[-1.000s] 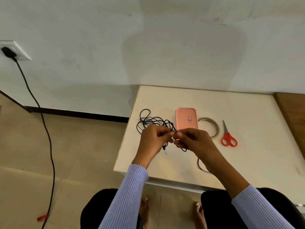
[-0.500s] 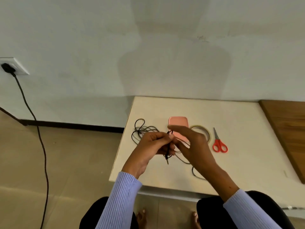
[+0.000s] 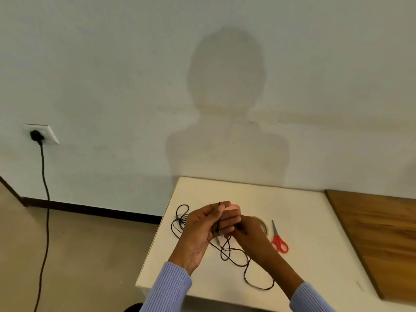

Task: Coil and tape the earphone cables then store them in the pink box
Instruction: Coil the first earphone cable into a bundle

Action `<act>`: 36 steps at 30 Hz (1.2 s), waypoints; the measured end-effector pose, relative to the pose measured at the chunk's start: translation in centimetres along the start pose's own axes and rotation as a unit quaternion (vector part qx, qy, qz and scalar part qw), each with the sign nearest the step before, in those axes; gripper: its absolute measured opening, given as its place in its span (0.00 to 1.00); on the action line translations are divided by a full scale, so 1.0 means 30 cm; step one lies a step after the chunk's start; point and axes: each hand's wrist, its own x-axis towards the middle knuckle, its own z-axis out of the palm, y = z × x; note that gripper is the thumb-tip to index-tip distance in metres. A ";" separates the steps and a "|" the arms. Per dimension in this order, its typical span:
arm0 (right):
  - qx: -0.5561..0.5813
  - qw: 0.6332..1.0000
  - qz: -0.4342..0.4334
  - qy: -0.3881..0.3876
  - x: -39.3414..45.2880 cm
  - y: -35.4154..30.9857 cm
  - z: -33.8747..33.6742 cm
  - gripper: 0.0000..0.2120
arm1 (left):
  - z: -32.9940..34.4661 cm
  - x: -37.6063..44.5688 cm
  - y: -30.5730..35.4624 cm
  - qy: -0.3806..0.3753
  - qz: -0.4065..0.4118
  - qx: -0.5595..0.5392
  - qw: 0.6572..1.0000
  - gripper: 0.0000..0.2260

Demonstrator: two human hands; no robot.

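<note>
Both hands worked a black earphone cable above the white table.

The left hand (image 3: pixel 203 224) pinched the earphone cable (image 3: pixel 234 258), its held stretch near upright; the right hand (image 3: pixel 244 230) curled round it; thin loops trailed onto the table (image 3: pixel 315 255); the pink box (image 3: pixel 234 207) lay mostly hidden behind the fingers.

Earphone cable (image 3: pixel 234 257) black. Box (image 3: pixel 234 207) pink, mostly hidden. Scissors (image 3: pixel 279 242) red handles, grey blades. Table (image 3: pixel 304 221) cream-white; wood-grain brown surface (image 3: pixel 378 239) beside it. Sleeves (image 3: pixel 167 287) lavender, ribbed. Wall cord (image 3: pixel 45 199) black, socket (image 3: pixel 42 134) white.
</note>
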 end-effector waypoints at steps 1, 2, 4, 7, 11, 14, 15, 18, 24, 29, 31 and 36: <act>-0.014 1.000 0.001 -0.018 -0.007 -0.006 0.005 0.13 | 0.001 -0.003 0.005 0.001 0.008 -0.001 1.000 0.14; -0.028 0.999 0.001 -0.038 -0.016 -0.011 0.011 0.09 | 0.002 -0.004 0.011 0.001 0.013 -0.002 1.000 0.16; -0.069 0.995 -0.017 -0.072 -0.034 -0.016 0.033 0.06 | 0.000 -0.003 0.024 0.002 0.021 0.004 1.000 0.17; -0.160 0.981 -0.066 -0.087 -0.050 -0.018 0.059 0.14 | -0.009 0.001 0.043 0.002 0.028 0.029 0.999 0.23; -0.274 0.953 -0.097 -0.089 -0.034 -0.039 0.048 0.14 | -0.041 0.003 0.031 0.029 0.011 0.136 0.990 0.28; -0.303 0.940 -0.125 -0.092 -0.029 -0.063 0.019 0.13 | -0.070 -0.001 0.015 0.025 -0.019 0.207 0.978 0.30; -0.307 0.938 -0.131 -0.095 -0.027 -0.070 0.006 0.13 | -0.079 -0.002 0.009 0.016 -0.033 0.219 0.975 0.31; -0.317 0.929 -0.146 -0.122 -0.013 -0.083 -0.039 0.11 | -0.104 -0.018 -0.006 -0.024 -0.070 0.246 0.966 0.30; -0.282 0.931 -0.152 -0.175 0.025 -0.065 -0.095 0.07 | -0.133 -0.044 -0.030 -0.098 -0.124 0.275 0.948 0.29; -0.172 0.963 -0.135 -0.159 0.072 -0.057 -0.152 0.06 | -0.165 -0.074 -0.045 -0.153 -0.162 0.175 0.959 0.30; -0.122 0.974 -0.128 -0.143 0.084 -0.053 -0.149 0.07 | -0.168 -0.079 -0.038 -0.182 -0.158 0.115 0.964 0.27; -0.097 0.984 -0.107 -0.104 0.092 -0.033 -0.098 0.08 | -0.179 -0.065 -0.061 -0.224 -0.150 0.093 0.958 0.25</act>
